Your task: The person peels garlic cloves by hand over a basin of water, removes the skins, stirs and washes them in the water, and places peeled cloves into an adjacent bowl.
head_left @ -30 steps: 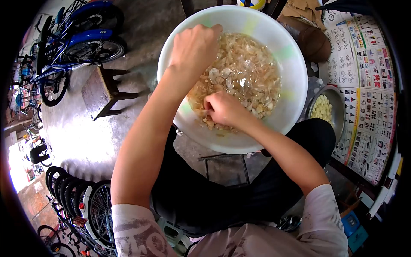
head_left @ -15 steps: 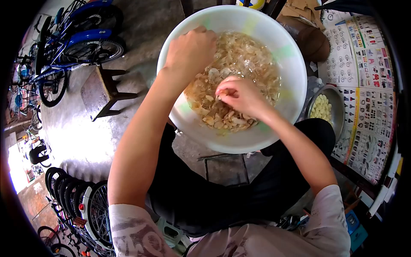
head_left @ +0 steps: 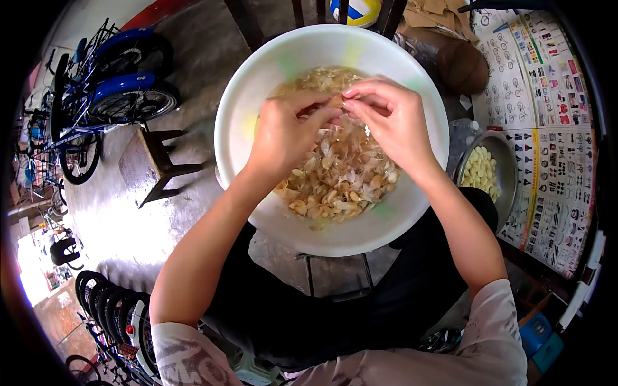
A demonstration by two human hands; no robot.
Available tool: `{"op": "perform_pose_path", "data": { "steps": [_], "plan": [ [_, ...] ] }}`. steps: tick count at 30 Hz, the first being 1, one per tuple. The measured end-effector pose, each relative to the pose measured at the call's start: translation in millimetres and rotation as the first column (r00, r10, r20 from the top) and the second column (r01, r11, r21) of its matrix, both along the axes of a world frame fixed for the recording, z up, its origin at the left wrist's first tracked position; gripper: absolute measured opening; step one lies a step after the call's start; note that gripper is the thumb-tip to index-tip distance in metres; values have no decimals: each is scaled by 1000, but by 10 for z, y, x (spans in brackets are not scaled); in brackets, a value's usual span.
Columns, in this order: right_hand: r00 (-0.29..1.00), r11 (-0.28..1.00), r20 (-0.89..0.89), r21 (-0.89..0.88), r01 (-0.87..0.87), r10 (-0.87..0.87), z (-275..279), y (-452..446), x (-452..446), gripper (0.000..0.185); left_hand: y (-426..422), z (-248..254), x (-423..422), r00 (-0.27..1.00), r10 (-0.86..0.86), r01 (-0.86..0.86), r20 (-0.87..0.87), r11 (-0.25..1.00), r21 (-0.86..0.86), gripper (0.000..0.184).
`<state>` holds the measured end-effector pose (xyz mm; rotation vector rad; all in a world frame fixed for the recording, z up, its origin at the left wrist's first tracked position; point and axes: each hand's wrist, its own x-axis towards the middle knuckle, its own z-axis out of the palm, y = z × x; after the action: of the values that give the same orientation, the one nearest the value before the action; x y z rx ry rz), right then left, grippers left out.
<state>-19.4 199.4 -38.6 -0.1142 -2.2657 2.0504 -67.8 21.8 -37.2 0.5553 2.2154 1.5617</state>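
Note:
A wide white basin (head_left: 239, 154) stands in front of me, holding water with many garlic cloves and loose papery skins (head_left: 341, 183). Over it, my left hand (head_left: 290, 128) and my right hand (head_left: 393, 119) meet fingertip to fingertip. Both are closed in a pinch on one small brownish garlic clove (head_left: 336, 101) between them. The fingers partly cover the clove. To the right, a metal bowl (head_left: 508, 170) contains peeled pale garlic cloves (head_left: 480, 172).
A small wooden stool (head_left: 145, 164) stands on the floor at left, with blue bicycles (head_left: 132, 96) beyond it. More bicycle wheels (head_left: 116, 302) are lower left. Behind the basin are a ball (head_left: 355, 11) and dark chair slats. A printed poster sheet (head_left: 547, 141) covers the right side.
My left hand has left the basin's far left side and my right hand has risen from the garlic. They now meet at one clove. The basin sits lower in view.

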Motion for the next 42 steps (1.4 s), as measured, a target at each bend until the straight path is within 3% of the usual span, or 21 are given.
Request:
{"op": "perform_pose_path", "data": {
  "steps": [2, 3, 5, 9, 11, 14, 21, 23, 27, 29, 32, 33, 35, 36, 38, 42],
  "plan": [
    [983, 986, -183, 168, -2, 33, 34, 27, -26, 15, 34, 33, -2, 999, 48, -48, 11, 998, 33, 17],
    [982, 986, -185, 167, 5, 27, 68, 44, -32, 15, 46, 43, -7, 999, 42, -42, 9, 999, 32, 17],
    [960, 937, -259, 350, -14, 111, 128, 72, -38, 12, 55, 59, -20, 997, 11, -6, -74, 998, 66, 19],
    [911, 885, -348, 465, -39, 223, 127, 224, -59, 12, 44, 41, -3, 974, -50, 71, -221, 994, 88, 15],
    [866, 822, -353, 559, -108, 353, 183, 285, -55, 14, -2, 63, -26, 939, -213, 204, -270, 977, -63, 12],
    [860, 791, -298, 585, -178, 414, 152, 287, -27, 15, -9, 131, 9, 953, -257, 246, -161, 966, -84, 10],
    [863, 761, -237, 608, -227, 446, 111, 267, -32, 15, -31, 136, 52, 957, -273, 260, -97, 957, -128, 11],
    [912, 894, -277, 414, -172, 303, 97, 211, -31, 12, 11, 163, 110, 992, -98, 89, -84, 990, -107, 13],
    [914, 866, -293, 488, -108, 280, 66, 145, -20, 13, 37, 165, 108, 998, -22, 13, -65, 990, -138, 19],
    [946, 931, -298, 365, -14, 131, 30, 90, -5, 8, 33, 154, 107, 1000, 20, -21, -14, 995, -97, 25],
    [929, 945, -358, 326, 35, 90, 15, 78, -13, 8, 38, 226, 101, 997, 18, -12, 78, 998, -68, 23],
    [929, 945, -359, 326, 34, 90, 19, 76, -16, 8, 35, 215, 97, 997, 19, -13, 77, 998, -68, 23],
    [918, 938, -384, 344, 46, 96, 32, 83, -18, 7, 33, 167, 80, 949, 55, -108, 311, 982, 157, 15],
    [918, 938, -383, 344, 45, 97, 37, 93, -21, 7, 23, 153, 78, 949, 55, -109, 312, 982, 157, 15],
    [863, 864, -447, 503, 27, 234, 42, 108, -38, 11, -9, 140, 73, 962, 57, -92, 267, 989, 120, 12],
    [863, 849, -428, 528, -1, 268, -4, 53, -27, 14, -19, 170, 61, 955, 108, -141, 278, 985, 99, 14]
  ]
}}
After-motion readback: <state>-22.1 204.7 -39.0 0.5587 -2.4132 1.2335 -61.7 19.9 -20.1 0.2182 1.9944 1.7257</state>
